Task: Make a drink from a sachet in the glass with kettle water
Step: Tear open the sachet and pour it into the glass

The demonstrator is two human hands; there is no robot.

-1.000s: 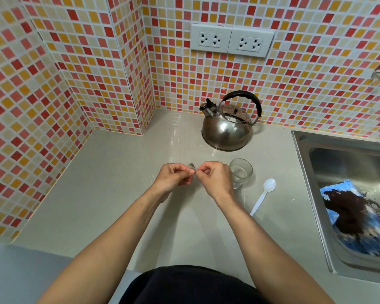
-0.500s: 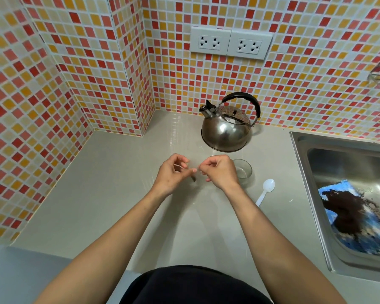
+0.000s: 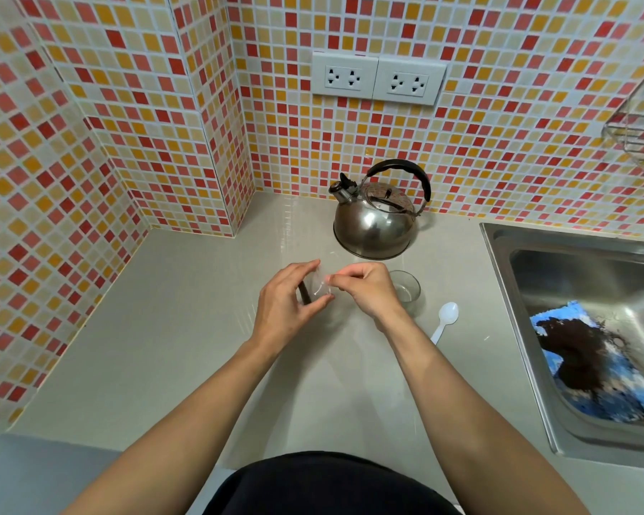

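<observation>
Now the hands have drawn slightly apart: left hand (image 3: 285, 310) and right hand (image 3: 369, 291) both pinch the clear sachet (image 3: 318, 288), probably tearing it open. The glass (image 3: 406, 288) waits at the sachet's 3 o'clock, the kettle (image 3: 374, 221) at 1.

Bright, even light fills the wide-angle view, the tiled wall (image 3: 90, 143) bowing at the edges, soft glare on the kettle (image 3: 372, 228) and bench (image 3: 186, 314), faint shadows under the forearms.
</observation>
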